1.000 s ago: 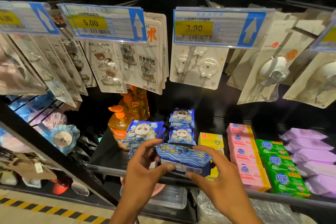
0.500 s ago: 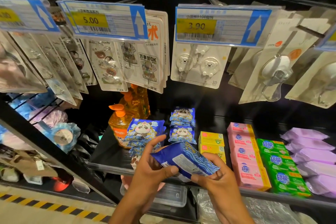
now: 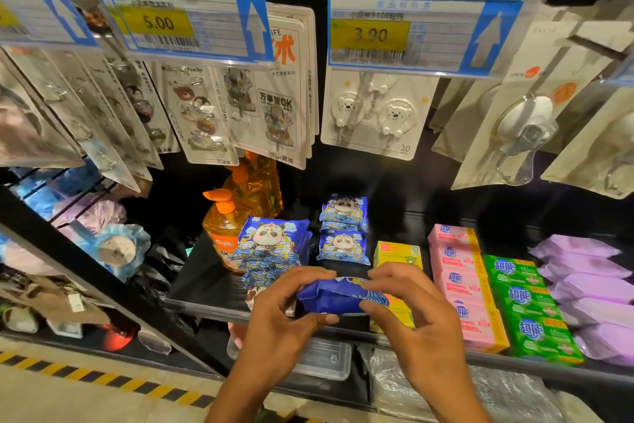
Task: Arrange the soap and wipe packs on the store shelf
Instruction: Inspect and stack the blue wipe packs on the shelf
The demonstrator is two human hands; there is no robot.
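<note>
Holding blue wipe pack (image 3: 334,295) in lower centre of frame, just above front edge of shelf (image 3: 202,288). My left hand (image 3: 284,316) and right hand (image 3: 415,316) pinching its two ends, fingers (image 3: 308,273) curling over top, thumbs under. Judging it light, soft, squashy, film probably slippery; gripping short ends, not middle, seems safest. Matching panda packs (image 3: 343,234) lying just behind.

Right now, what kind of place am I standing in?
Probably a retail store aisle: price tags reading 5.00 and 3.90, carded hooks hanging, and soap boxes lined on a shelf.
</note>
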